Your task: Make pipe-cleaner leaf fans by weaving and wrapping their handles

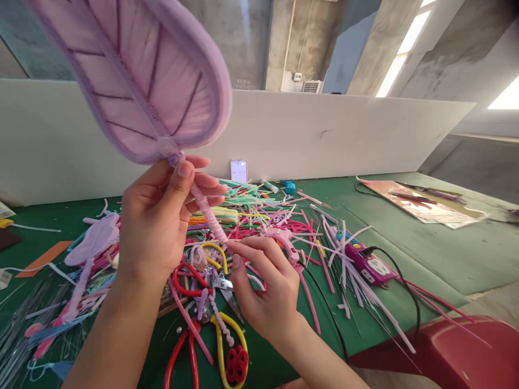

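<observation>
A large lilac leaf-shaped fan (133,81) with dark vein lines is raised at the upper left, tilted. My left hand (162,210) grips the top of its handle, thumb pressed near the knot under the leaf. The handle (208,213), wrapped in pale pink fuzzy pipe cleaner, slants down to the right. At its lower end, my right hand (267,286) pinches the tip between thumb and fingers. Just below both hands lie red-and-yellow-handled scissors (223,283) and red-handled pliers (182,351).
Loose pipe cleaners (279,216) in many colours cover the green table (389,243). A pink glue gun (286,240), a purple power strip (371,265) with a black cable and a smaller lilac fan (97,237) lie around. A phone (239,171) stands against the white partition (324,135).
</observation>
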A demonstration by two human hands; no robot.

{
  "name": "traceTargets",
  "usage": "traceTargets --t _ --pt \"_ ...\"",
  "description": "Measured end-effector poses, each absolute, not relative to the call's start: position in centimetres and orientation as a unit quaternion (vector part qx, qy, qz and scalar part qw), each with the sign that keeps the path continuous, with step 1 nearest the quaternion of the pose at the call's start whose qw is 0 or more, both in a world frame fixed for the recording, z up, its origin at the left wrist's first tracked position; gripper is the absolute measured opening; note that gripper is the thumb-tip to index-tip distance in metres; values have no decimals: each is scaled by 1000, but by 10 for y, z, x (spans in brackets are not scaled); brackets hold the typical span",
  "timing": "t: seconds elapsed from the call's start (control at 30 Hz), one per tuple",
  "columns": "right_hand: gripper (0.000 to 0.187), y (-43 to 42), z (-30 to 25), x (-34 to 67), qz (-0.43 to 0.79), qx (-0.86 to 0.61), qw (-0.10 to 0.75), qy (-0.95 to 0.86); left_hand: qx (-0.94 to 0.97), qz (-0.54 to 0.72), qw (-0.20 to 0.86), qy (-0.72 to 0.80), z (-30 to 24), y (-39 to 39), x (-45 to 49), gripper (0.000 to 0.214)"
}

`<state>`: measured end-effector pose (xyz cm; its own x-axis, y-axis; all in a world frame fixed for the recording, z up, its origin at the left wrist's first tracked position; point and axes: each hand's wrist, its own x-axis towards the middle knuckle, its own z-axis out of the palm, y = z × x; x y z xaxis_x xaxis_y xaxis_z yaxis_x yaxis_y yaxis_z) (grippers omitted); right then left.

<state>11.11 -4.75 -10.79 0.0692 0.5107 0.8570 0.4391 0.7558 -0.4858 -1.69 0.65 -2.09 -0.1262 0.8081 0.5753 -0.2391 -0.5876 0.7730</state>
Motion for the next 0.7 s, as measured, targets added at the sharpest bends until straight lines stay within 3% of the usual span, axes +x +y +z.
traceTargets --t 0.47,0.7 --pt "16 -49 -104 112 17 -363 688 -628 550 744 286 249 -22 -3 -10 3" --pt "15 -51 -101 122 44 -344 672 -654 529 764 290 228 -20 2 -12 12"
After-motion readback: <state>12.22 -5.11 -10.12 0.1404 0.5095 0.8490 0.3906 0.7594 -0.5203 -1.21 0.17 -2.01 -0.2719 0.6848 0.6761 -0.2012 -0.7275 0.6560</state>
